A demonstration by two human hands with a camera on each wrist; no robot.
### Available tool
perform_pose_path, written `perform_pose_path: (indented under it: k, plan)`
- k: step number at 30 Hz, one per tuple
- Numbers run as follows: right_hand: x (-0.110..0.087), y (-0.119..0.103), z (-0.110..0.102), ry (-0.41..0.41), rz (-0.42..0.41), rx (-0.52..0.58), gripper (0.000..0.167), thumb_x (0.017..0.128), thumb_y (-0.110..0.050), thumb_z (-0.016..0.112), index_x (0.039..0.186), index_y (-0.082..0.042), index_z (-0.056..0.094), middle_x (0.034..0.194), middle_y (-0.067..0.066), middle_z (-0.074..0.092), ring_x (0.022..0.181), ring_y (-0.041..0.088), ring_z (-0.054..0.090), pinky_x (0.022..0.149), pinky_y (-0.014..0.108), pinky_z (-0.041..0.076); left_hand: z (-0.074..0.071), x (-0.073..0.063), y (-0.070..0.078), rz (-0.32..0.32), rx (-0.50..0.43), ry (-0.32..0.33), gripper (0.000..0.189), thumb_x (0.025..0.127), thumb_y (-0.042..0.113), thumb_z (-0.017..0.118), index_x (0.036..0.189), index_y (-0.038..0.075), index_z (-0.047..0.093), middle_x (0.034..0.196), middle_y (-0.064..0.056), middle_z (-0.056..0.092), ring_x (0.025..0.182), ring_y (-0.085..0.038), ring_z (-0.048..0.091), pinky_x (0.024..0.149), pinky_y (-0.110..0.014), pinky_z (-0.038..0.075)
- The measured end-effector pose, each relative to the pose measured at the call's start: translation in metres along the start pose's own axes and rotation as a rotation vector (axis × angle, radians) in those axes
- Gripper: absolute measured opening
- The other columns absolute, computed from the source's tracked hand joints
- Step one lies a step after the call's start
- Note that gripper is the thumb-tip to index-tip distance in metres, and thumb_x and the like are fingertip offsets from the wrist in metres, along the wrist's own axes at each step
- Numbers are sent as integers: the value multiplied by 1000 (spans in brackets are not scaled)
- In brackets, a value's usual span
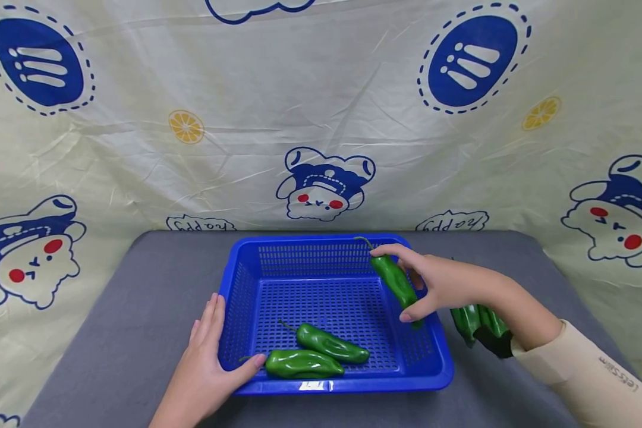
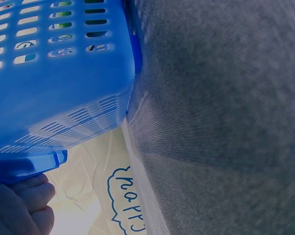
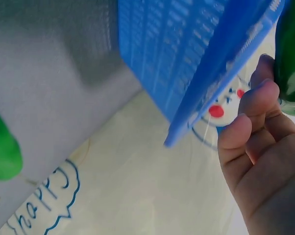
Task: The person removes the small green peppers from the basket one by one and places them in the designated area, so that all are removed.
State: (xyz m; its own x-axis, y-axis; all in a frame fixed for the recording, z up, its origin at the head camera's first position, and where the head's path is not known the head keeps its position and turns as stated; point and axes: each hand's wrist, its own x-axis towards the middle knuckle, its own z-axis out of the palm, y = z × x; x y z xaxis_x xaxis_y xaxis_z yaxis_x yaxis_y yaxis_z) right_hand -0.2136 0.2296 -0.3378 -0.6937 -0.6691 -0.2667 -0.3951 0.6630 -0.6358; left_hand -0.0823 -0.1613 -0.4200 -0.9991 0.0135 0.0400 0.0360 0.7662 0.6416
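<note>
A blue plastic basket [image 1: 323, 285] stands on the grey table. My left hand [image 1: 205, 356] holds its near left corner, fingers along the outside of the left wall and thumb over the front rim. In the left wrist view, fingers [image 2: 32, 200] show against the rim. Two green peppers [image 1: 331, 343] lie inside near the front wall, the nearer one close to my left thumb. Over the basket's right side, my right hand [image 1: 425, 279] pinches another green pepper [image 1: 395, 279] between thumb and fingers, its stem pointing to the far left. The right wrist view shows this pepper [image 3: 290, 54] partly cut off.
More green peppers [image 1: 478, 321] lie on the table right of the basket, partly hidden under my right forearm. One pepper [image 3: 3, 147] shows at the left edge of the right wrist view. A pale printed cloth [image 1: 321, 119] hangs behind the grey table [image 1: 134, 315].
</note>
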Motion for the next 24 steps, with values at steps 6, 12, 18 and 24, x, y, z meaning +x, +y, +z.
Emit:
perform_pose_path:
  k: [6, 12, 18, 24]
  plan:
    - [-24, 12, -6, 79, 38, 23, 101, 78, -35, 85, 153, -38, 17, 99, 7, 56, 83, 25, 53, 63, 29, 48, 0, 1, 1, -11, 15, -16, 116, 79, 62, 74, 161, 17, 5, 168, -12, 7, 149, -51, 12, 115, -71, 18]
    - [-49, 34, -4, 163, 47, 53, 102, 81, -31, 83, 154, -33, 13, 97, 7, 59, 78, 18, 52, 62, 29, 45, 1, 1, 2, -20, 14, -29, 117, 79, 63, 73, 161, 16, 5, 168, -12, 6, 150, -51, 11, 116, -70, 17]
    - [-73, 65, 1, 216, 89, 63, 103, 82, -29, 82, 155, -27, 10, 98, 8, 61, 71, 13, 54, 58, 27, 45, 1, 1, 3, -33, 18, -36, 117, 79, 64, 72, 161, 16, 4, 168, -12, 5, 149, -52, 11, 115, -71, 18]
    - [-87, 95, 7, 179, 139, 128, 104, 85, -24, 80, 156, -20, 4, 106, 16, 62, 69, 13, 58, 58, 27, 49, 0, 0, 1, -8, 17, -10, 117, 79, 61, 74, 161, 15, 6, 168, -11, 6, 149, -52, 12, 116, -70, 19]
